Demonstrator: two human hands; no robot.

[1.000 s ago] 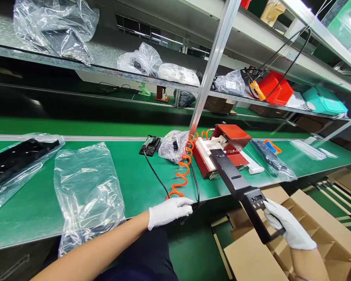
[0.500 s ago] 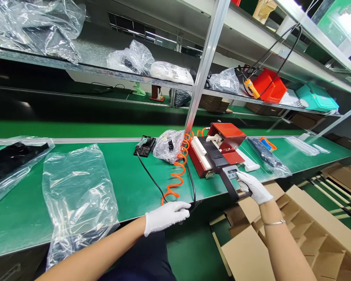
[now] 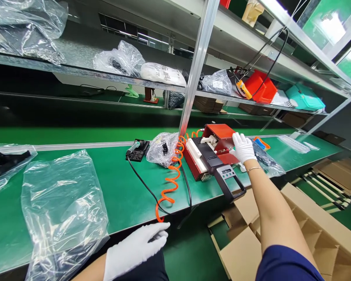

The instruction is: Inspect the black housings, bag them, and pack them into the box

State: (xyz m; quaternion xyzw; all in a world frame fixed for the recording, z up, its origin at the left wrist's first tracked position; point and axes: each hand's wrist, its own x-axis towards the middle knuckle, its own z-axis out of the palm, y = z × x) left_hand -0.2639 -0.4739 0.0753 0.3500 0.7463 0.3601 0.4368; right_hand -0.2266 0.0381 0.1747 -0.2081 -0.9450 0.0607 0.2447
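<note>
Here, at a green workbench (image 3: 119,183), a gloved right hand (image 3: 243,147) lies palm-down on the lid of a red bench fixture (image 3: 222,134), fingers laid flat and holding nothing. The left hand (image 3: 134,249), also gloved, hovers at the near edge of the bench, fingers loosely extended and empty, just short of the lowest loop of an orange coiled air hose (image 3: 171,183).

1 long black metal bracket (image 3: 213,162) sits lengthwise in the fixture. Its looped handle end (image 3: 236,187) juts out past the bench edge, above an open cardboard box (image 3: 310,234).

By the look of it, the bracket is stiff painted sheet metal: rigid along its length, moderate in weight, and smooth enough to slide in a cotton glove. The handle loop seems the sound place to take it, with fingers hooked through the opening. The fixture looks heavy and fixed in place, and it is tethered by the hose and a black cable (image 3: 146,187).

An empty clear plastic bag (image 3: 64,210) lies flat on the bench to the left, well apart from both hands.
</note>
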